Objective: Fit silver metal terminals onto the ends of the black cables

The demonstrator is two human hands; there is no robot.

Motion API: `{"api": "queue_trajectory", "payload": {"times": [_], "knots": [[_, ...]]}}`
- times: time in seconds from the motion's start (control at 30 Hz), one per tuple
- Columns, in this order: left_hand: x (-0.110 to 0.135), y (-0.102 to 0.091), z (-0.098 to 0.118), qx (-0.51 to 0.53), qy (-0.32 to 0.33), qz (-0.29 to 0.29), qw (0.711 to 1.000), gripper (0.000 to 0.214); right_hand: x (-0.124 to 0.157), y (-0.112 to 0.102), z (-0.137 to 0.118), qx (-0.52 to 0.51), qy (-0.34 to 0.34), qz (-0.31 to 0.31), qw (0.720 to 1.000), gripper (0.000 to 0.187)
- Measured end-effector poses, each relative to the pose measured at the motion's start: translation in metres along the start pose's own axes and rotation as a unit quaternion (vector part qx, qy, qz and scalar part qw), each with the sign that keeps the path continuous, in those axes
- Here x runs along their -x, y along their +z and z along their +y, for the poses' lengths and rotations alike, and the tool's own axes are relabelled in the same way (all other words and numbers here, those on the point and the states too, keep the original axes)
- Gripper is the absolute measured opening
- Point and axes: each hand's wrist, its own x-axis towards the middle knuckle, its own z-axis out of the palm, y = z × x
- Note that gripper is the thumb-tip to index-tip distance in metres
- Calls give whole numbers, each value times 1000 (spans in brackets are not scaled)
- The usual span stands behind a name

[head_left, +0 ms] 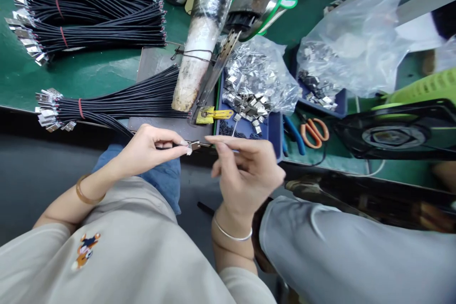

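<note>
My left hand (156, 149) pinches the end of a black cable between thumb and forefinger. A small silvery metal connector (195, 145) sticks out past the fingertips. My right hand (245, 164) is a short way to the right, apart from the connector, its thumb and forefinger pressed together; whatever may be between them is too small to make out. Behind my left hand lies a bundle of black cables (138, 97) with metal plugs at their left ends, tied with a red band. Beyond my right hand, a blue tray (275, 135) holds loose metal connector shells (254, 107).
Tied cable bundles (107, 33) lie at the back left. A tape-wrapped tube (195, 57) and metal arm reach down near my hands. Orange-handled scissors (313, 133), blue-handled pliers (294, 135) and a black-and-green fan (399, 128) lie rightward. Another person's grey-clothed leg (338, 242) is close on my right.
</note>
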Motion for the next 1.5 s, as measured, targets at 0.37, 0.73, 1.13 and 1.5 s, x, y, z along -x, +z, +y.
{"api": "queue_trajectory", "payload": {"times": [0.37, 0.73, 1.13, 1.5], "knots": [[-1, 2, -18, -105, 45, 31, 993, 31, 10, 25, 6, 137, -25, -65, 988, 18], [2, -1, -22, -90, 33, 6, 995, 36, 12, 34, 12, 186, -87, -85, 975, 9], [5, -4, -15, -144, 149, 5, 978, 16, 0, -9, 0, 152, -64, -95, 982, 11], [-16, -13, -4, -21, 17, -116, 993, 22, -77, -26, 94, 286, 60, -122, 949, 9]]}}
